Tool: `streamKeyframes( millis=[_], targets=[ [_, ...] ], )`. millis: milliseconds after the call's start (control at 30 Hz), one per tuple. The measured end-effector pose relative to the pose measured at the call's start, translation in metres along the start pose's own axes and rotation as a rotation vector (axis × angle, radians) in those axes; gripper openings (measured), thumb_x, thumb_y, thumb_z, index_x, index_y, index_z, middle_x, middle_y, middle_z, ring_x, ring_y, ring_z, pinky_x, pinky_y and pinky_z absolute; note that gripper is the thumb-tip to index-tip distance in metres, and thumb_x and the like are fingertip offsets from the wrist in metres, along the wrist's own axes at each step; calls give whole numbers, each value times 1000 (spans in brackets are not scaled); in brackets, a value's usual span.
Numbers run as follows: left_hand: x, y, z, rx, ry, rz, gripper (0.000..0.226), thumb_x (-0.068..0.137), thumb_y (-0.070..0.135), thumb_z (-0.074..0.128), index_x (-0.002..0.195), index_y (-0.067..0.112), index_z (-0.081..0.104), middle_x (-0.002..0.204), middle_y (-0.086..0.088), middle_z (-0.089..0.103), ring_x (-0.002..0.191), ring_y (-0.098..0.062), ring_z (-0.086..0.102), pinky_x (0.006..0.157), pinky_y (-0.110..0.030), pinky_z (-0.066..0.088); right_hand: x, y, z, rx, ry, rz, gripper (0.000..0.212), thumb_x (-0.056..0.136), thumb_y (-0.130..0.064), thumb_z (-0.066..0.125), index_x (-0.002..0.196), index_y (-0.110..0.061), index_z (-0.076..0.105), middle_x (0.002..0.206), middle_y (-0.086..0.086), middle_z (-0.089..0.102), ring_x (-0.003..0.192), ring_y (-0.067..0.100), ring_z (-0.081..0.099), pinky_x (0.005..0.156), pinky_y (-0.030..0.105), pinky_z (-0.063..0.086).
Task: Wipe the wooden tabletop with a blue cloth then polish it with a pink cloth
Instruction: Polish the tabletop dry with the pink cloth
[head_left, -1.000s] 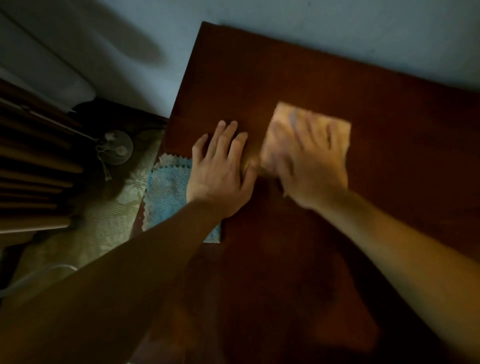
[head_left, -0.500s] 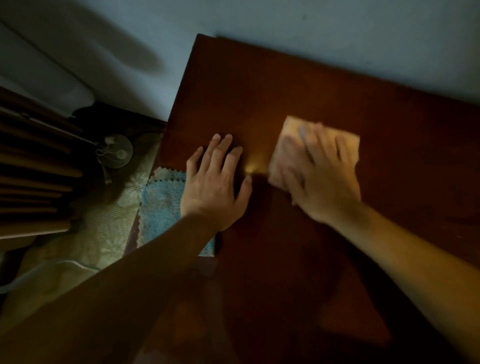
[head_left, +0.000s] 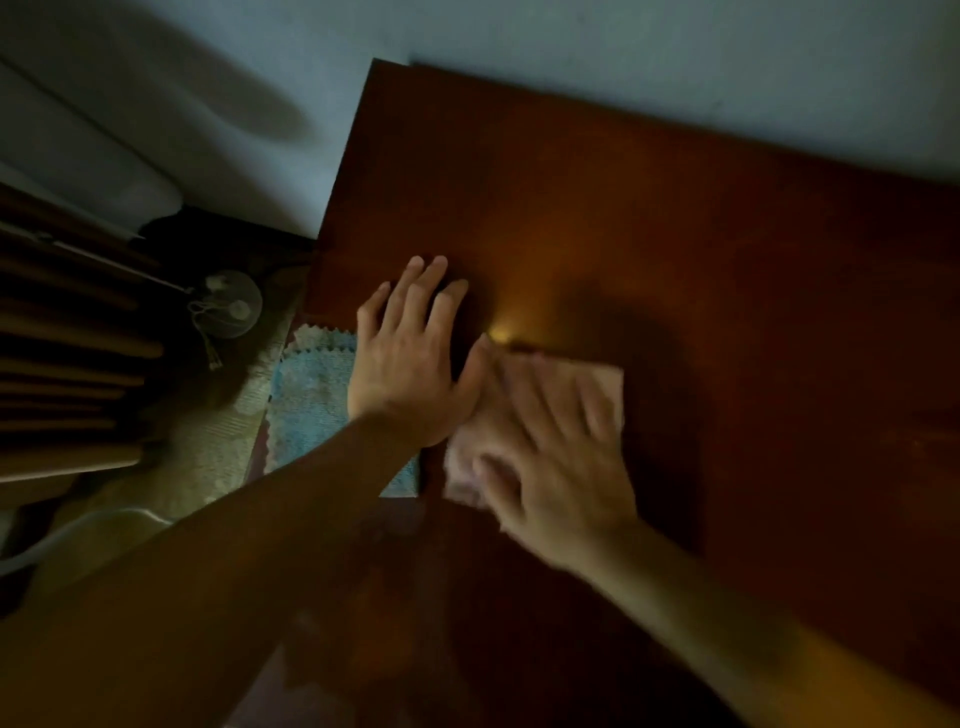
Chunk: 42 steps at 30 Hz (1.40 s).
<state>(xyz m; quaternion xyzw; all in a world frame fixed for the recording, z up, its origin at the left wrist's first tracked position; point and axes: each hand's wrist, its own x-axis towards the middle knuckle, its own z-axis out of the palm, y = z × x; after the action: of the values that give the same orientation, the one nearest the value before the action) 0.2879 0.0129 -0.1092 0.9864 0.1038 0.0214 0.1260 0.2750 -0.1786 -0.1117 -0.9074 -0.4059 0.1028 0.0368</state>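
We have drawn the square pink cloth (head_left: 550, 415) back toward us: a moment ago it sat higher, mid-frame, and now it lies at the centre, touching our left thumb. Our right hand (head_left: 561, 467), motion-blurred, presses it flat with fingers spread, not curled round it. Our left hand (head_left: 410, 364) rests flat and relaxed on the dark reddish wooden tabletop (head_left: 727, 260), its heel over the scallop-edged blue cloth (head_left: 311, 410) lying at the left edge. We judge wiping done and polishing under way, with most of the surface left.
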Motion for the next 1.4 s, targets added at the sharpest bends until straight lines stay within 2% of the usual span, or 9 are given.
streamKeyframes(
  millis=[133, 233, 467, 567, 667, 800, 1033, 1267, 1400],
  targets=[
    [0, -1, 1, 6, 13, 0, 62, 97, 55, 30, 142, 15, 44, 156, -9, 38, 149, -24, 24, 120, -46, 16, 65, 48, -22, 45, 69, 254, 63, 103, -56, 15, 159, -28, 28, 168, 11, 21, 156, 35, 14, 122, 57, 13],
    [0, -1, 2, 2, 21, 3, 61, 98, 56, 31, 142, 16, 44, 156, -8, 38, 150, -23, 23, 120, -45, 15, 76, 43, -22, 36, 111, 363, 64, 104, -53, 16, 160, -25, 27, 168, 13, 20, 156, 36, 14, 123, 59, 13],
    [-1, -3, 2, 4, 37, 22, 63, 95, 55, 34, 143, 15, 43, 156, -11, 38, 150, -25, 22, 120, -46, 14, -16, -22, 2, 23, 76, 209, 66, 103, -55, 36, 161, -23, 27, 166, 9, 28, 157, 31, 13, 125, 56, 11],
    [-2, -3, 0, -5, 32, 29, 64, 94, 55, 35, 142, 14, 44, 155, -12, 37, 150, -26, 23, 120, -48, 14, -8, -7, -3, -3, 10, 151, 65, 103, -57, 26, 159, -24, 31, 167, 8, 25, 157, 29, 11, 125, 55, 11],
    [-4, -3, 1, -14, 41, 30, 63, 93, 54, 35, 141, 15, 45, 155, -12, 38, 149, -27, 24, 120, -48, 16, 13, 7, -10, 56, 17, 199, 66, 102, -59, 17, 161, -29, 24, 170, 6, 15, 158, 29, 5, 126, 55, 6],
    [-5, -3, 1, -22, 40, 54, 61, 92, 52, 36, 139, 15, 48, 154, -12, 39, 149, -28, 26, 120, -48, 17, -6, -25, 4, 43, 88, 348, 64, 104, -53, 22, 162, -26, 22, 171, 8, 11, 158, 30, 4, 126, 54, 5],
    [-23, -3, 0, -14, 12, 166, 58, 94, 47, 42, 140, 12, 48, 156, -16, 37, 149, -30, 25, 119, -49, 19, -107, -104, 39, 41, 146, 290, 61, 105, -52, 30, 160, -27, 30, 170, 8, 15, 157, 31, 11, 124, 58, 15],
    [-45, -1, 1, -9, 30, 204, 58, 95, 43, 43, 141, 9, 45, 156, -17, 35, 150, -30, 25, 116, -49, 23, -70, -65, 24, -8, 129, 277, 59, 103, -52, 34, 156, -26, 40, 166, 8, 27, 155, 30, 19, 123, 56, 17],
    [-45, -1, 2, -41, 20, 225, 57, 95, 43, 41, 141, 9, 44, 157, -16, 34, 150, -30, 23, 116, -49, 22, -86, -98, 34, 0, 144, 322, 62, 104, -49, 32, 161, -24, 28, 169, 11, 17, 157, 34, 11, 123, 61, 14]
  ],
)
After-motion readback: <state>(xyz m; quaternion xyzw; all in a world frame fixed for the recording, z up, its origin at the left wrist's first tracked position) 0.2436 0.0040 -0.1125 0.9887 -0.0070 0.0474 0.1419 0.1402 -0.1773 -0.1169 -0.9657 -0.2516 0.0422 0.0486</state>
